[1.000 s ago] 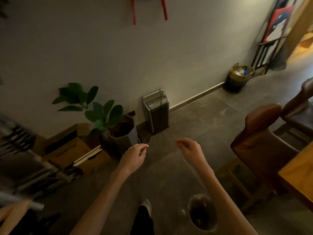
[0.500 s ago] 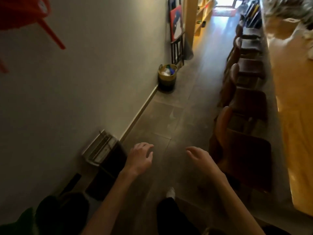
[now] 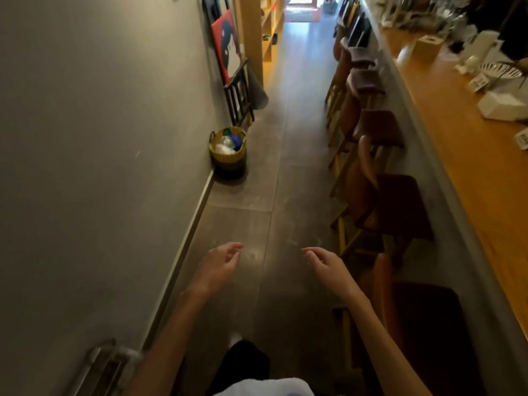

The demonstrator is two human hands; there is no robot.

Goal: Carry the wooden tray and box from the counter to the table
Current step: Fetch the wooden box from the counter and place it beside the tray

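My left hand (image 3: 218, 265) and my right hand (image 3: 325, 264) are held out in front of me over the dark tiled floor, fingers loosely apart, holding nothing. A long wooden counter (image 3: 468, 178) runs along the right side. On it stand a pale wooden box (image 3: 425, 48) at the far end and a white box (image 3: 504, 105) nearer. I cannot make out a wooden tray anywhere.
A grey wall (image 3: 100, 138) lines the left. A yellow basket (image 3: 228, 150) stands at its foot, a dark wooden rack (image 3: 238, 94) and a red picture beyond it. Brown stools (image 3: 388, 201) line the counter. The aisle floor (image 3: 285, 155) runs ahead.
The view has swung right from the wall and plant to look down the aisle. The basket now lies ahead on the left. Both hands stay out in front, holding nothing.
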